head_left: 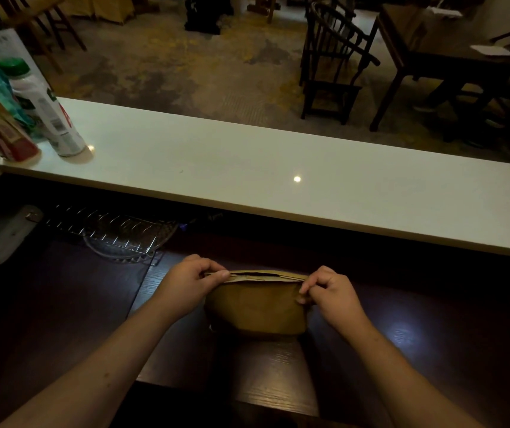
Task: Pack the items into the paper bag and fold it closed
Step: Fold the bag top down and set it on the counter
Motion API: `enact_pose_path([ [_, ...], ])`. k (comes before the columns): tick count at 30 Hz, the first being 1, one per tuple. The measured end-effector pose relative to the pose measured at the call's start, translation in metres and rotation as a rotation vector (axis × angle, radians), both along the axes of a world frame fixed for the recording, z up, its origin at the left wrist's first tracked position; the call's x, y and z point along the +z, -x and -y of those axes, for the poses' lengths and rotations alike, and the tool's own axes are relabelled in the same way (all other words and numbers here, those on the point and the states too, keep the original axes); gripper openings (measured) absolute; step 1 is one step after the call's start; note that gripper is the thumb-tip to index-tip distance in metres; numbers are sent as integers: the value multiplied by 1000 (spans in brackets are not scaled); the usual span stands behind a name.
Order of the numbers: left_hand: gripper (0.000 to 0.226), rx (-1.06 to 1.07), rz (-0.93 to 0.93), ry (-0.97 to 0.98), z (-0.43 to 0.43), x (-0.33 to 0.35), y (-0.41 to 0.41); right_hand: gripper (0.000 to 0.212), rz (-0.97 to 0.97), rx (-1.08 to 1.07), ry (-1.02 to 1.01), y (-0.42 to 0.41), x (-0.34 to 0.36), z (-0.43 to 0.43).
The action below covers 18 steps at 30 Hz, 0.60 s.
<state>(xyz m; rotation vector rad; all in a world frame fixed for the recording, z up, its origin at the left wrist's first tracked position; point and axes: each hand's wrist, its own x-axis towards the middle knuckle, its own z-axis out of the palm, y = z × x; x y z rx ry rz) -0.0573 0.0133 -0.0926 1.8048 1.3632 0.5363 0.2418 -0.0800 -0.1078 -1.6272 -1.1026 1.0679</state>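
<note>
Brown paper bag (256,307) upright near the far edge of the dark wooden table (401,350). Left hand (190,284) and right hand (329,291) each pinching an end of its flattened, possibly folded top. Contents hidden.

Bag (258,307) on table (401,335), between hands (185,288).
</note>
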Motion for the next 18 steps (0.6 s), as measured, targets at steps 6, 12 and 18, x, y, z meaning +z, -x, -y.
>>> enact_pose_path([
  [6,13,0,-90,-22,-6,7,-4,24,248,127,-54,-5,16,-5],
  [12,8,-91,-169,-56,-11,19,-9,42,779,425,-59,5,45,-26],
  [18,69,-328,-553,-327,-10,39,-24,35,1088,517,-177,11,54,-30],
])
